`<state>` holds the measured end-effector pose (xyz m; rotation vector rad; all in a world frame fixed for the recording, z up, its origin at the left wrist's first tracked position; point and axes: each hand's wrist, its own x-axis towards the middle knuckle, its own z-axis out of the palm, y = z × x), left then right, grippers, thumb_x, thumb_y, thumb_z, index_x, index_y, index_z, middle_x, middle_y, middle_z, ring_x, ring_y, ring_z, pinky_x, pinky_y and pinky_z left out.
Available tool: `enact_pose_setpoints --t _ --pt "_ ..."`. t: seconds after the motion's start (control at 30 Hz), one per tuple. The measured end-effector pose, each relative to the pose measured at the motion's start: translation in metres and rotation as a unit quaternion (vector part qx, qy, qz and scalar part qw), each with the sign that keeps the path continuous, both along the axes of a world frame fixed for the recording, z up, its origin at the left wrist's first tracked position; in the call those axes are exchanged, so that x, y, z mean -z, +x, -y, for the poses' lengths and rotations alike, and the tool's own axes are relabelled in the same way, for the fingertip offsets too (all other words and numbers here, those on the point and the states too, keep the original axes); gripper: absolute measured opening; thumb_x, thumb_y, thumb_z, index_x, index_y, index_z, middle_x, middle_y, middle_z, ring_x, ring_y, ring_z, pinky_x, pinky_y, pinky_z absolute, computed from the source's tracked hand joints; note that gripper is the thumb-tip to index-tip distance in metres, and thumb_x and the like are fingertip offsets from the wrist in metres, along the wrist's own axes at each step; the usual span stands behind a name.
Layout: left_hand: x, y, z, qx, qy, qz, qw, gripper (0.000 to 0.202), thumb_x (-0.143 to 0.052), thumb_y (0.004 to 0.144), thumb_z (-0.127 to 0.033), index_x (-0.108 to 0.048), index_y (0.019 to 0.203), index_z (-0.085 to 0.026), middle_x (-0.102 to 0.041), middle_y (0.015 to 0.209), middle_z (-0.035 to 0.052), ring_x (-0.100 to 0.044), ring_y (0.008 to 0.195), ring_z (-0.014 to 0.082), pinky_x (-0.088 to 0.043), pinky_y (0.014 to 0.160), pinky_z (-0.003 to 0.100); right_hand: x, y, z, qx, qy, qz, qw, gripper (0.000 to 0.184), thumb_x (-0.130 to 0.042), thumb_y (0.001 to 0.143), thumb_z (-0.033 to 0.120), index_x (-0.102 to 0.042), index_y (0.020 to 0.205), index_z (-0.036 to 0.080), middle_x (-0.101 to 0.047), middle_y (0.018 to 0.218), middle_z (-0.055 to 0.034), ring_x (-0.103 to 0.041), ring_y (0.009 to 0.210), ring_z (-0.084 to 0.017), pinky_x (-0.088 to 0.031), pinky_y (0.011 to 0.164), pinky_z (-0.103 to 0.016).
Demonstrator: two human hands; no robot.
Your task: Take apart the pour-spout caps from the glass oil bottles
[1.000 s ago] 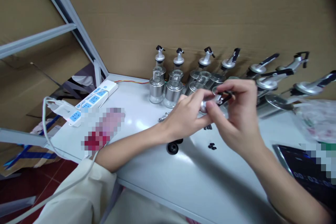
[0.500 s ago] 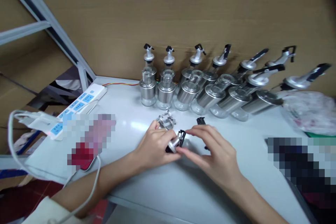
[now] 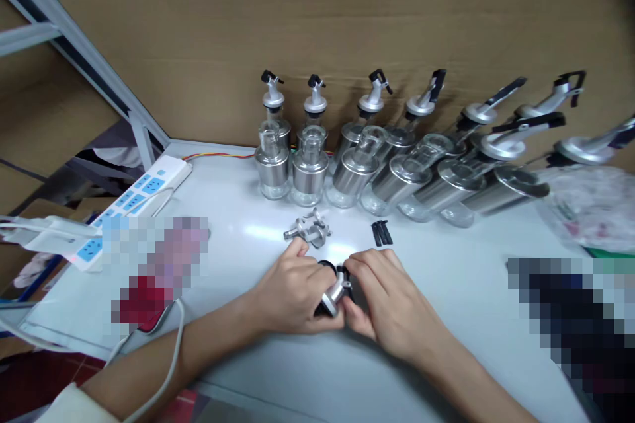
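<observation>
Near the front of the table, my left hand point(image 3: 297, 287) is closed around a silver bottle pourer point(image 3: 336, 292), a black ring showing at its base. My right hand point(image 3: 389, 294) pinches the black flip cap point(image 3: 350, 281) at the pourer's tip; its fingers partly hide the cap. Just beyond my left hand lie several loose silver spouts point(image 3: 313, 230). Several thin black flip caps point(image 3: 381, 233) lie side by side past my right hand.
Steel-sleeved glass bottles point(image 3: 310, 175) stand in rows along the cardboard wall point(image 3: 317, 20), the rear ones with pourers. At left are a power strip point(image 3: 133, 201) and a white cable point(image 3: 176, 344); at right, a plastic bag point(image 3: 585, 205). Pixelated items lie on both sides.
My right fingers have moved in and closed on the black cap at the pourer's tip. Both hands and the pourer sit slightly lower in view. The camera view has shifted a little.
</observation>
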<state>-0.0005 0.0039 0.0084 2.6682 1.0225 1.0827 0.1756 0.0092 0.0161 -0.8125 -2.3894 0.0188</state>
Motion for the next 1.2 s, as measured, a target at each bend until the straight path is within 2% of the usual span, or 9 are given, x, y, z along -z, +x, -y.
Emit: enact_pose_setpoints --t 0.13,0.27,0.37,0.5,0.6,0.8,1.0,1.07,1.2 --pt "0.002 0.004 0.004 0.017 -0.01 0.046 0.999 0.02 -0.043 0.073 -0.022 -0.031 0.057 -0.021 -0.036 0.044 -0.0072 -0.032 0.043 0.0092 -0.032 0.057 0.028 0.003 -0.002 0.002 -0.015 -0.006 0.024 1.0 0.025 -0.032 0.087 0.019 -0.049 0.068 0.018 -0.051 0.06 -0.0059 -0.041 0.056 -0.018 -0.033 0.054 -0.03" --pt "0.005 0.007 0.006 0.014 -0.016 0.061 0.998 0.021 -0.043 0.071 -0.023 -0.029 0.055 -0.021 -0.032 0.043 -0.0079 -0.031 0.041 0.0084 -0.033 0.055 0.028 0.006 -0.003 0.002 -0.03 -0.008 0.024 0.999 0.027 -0.031 0.086 0.017 -0.045 0.063 0.02 -0.047 0.057 -0.0041 -0.039 0.055 -0.017 -0.032 0.054 -0.03" --pt "0.005 0.005 0.006 0.014 -0.009 0.036 0.999 0.022 -0.044 0.072 -0.026 -0.031 0.055 -0.021 -0.034 0.043 -0.0078 -0.033 0.041 0.0084 -0.033 0.057 0.028 0.005 -0.001 0.002 -0.031 -0.016 0.007 0.999 0.024 -0.034 0.087 0.018 -0.044 0.065 0.02 -0.048 0.058 -0.0035 -0.04 0.055 -0.017 -0.032 0.054 -0.03" --pt "0.006 -0.001 0.001 0.023 0.008 -0.016 1.0 0.025 -0.049 0.074 -0.032 -0.036 0.057 -0.02 -0.043 0.046 -0.0068 -0.039 0.043 0.0091 -0.033 0.06 0.03 0.001 -0.001 0.003 -0.026 -0.064 -0.044 0.997 0.008 -0.047 0.085 0.024 -0.049 0.08 0.018 -0.055 0.068 -0.0044 -0.046 0.061 -0.017 -0.036 0.058 -0.03" --pt "0.007 -0.003 0.0 0.032 0.021 -0.028 0.999 0.028 -0.051 0.075 -0.037 -0.037 0.058 -0.02 -0.045 0.046 -0.0065 -0.04 0.044 0.0093 -0.033 0.062 0.031 0.001 -0.002 0.003 -0.027 -0.082 -0.037 0.996 0.007 -0.047 0.085 0.025 -0.048 0.081 0.018 -0.055 0.068 -0.0034 -0.047 0.06 -0.017 -0.036 0.058 -0.03" --pt "0.007 0.005 0.003 0.038 0.022 0.035 0.998 0.029 -0.045 0.077 -0.033 -0.031 0.055 -0.02 -0.037 0.043 -0.0074 -0.035 0.041 0.0084 -0.033 0.058 0.03 0.002 -0.002 0.003 -0.041 0.017 0.012 0.999 0.026 -0.032 0.09 0.022 -0.037 0.065 0.022 -0.041 0.055 0.0 -0.036 0.051 -0.015 -0.03 0.053 -0.029" --pt "0.008 0.008 0.005 0.031 0.024 0.028 0.999 0.03 -0.046 0.072 -0.033 -0.026 0.052 -0.02 -0.028 0.042 -0.0086 -0.029 0.04 0.0074 -0.033 0.057 0.03 0.003 -0.003 0.004 -0.067 0.015 -0.001 0.998 0.028 -0.031 0.092 0.022 -0.036 0.064 0.023 -0.038 0.055 0.0012 -0.034 0.05 -0.015 -0.029 0.053 -0.03" --pt "0.008 0.006 0.005 0.032 0.032 0.033 0.998 0.029 -0.048 0.069 -0.031 -0.027 0.051 -0.02 -0.028 0.042 -0.0088 -0.029 0.04 0.0073 -0.032 0.057 0.03 0.002 -0.004 0.005 -0.063 -0.017 -0.034 0.997 0.031 -0.03 0.094 0.022 -0.035 0.064 0.022 -0.038 0.054 0.0016 -0.034 0.049 -0.014 -0.029 0.051 -0.029" --pt "0.003 0.001 0.003 0.049 0.055 0.022 0.997 0.023 -0.051 0.066 -0.022 -0.034 0.051 -0.02 -0.035 0.042 -0.0086 -0.034 0.041 0.0081 -0.029 0.055 0.03 0.0 0.002 0.005 0.006 -0.169 -0.17 0.971 0.04 -0.016 0.1 0.024 -0.033 0.064 0.022 -0.034 0.054 0.0029 -0.034 0.044 -0.012 -0.028 0.043 -0.027"
